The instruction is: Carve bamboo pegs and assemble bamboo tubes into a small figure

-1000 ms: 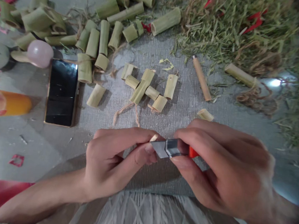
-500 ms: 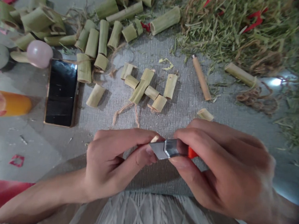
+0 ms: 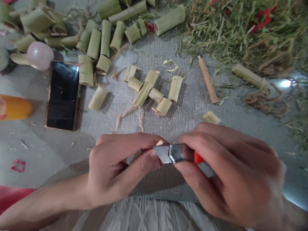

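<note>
My left hand (image 3: 123,168) pinches a small pale piece (image 3: 160,143), mostly hidden between thumb and forefinger, with only its tip showing. My right hand (image 3: 227,172) is closed round a utility knife (image 3: 181,153) with a metal head and a bit of orange-red handle. Its short blade points left and lies against the left fingertips, by the pale piece. Just beyond both hands, cut bamboo pieces (image 3: 143,94) lie joined in a crossed arrangement, with twine ends (image 3: 125,116) trailing toward me.
A phone (image 3: 63,96), an orange-filled cup (image 3: 11,108) and a pink round object (image 3: 40,55) lie left. Bamboo tubes (image 3: 94,44) spread behind. A wooden-handled tool (image 3: 207,79), a twine-tied bamboo tube (image 3: 247,75) and green shreds (image 3: 257,38) are at the right.
</note>
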